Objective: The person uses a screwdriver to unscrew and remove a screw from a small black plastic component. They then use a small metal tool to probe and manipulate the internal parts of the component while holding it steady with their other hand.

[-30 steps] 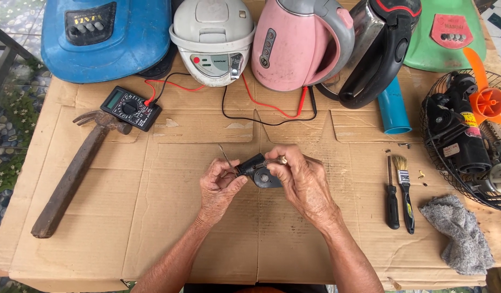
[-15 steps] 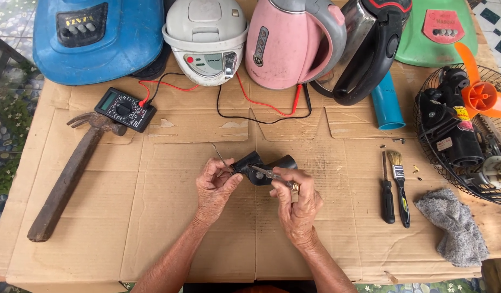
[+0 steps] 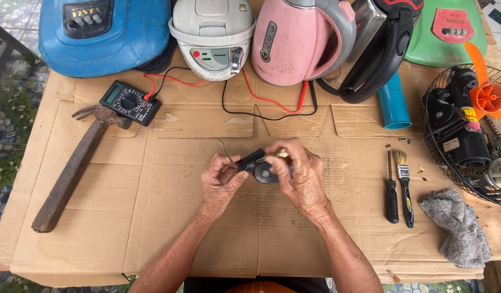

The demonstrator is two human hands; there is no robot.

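Both hands, left hand (image 3: 222, 182) and right hand (image 3: 297, 172), had their fingers clamped on a small black part (image 3: 259, 167). The right fingers hid much of it.

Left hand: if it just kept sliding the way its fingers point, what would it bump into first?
The left hand points up and right, so it would first meet the small black part it already touches, then probably the right hand gripping it.

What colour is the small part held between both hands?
Black, with a grey metal face; the small part shows best in the head view.
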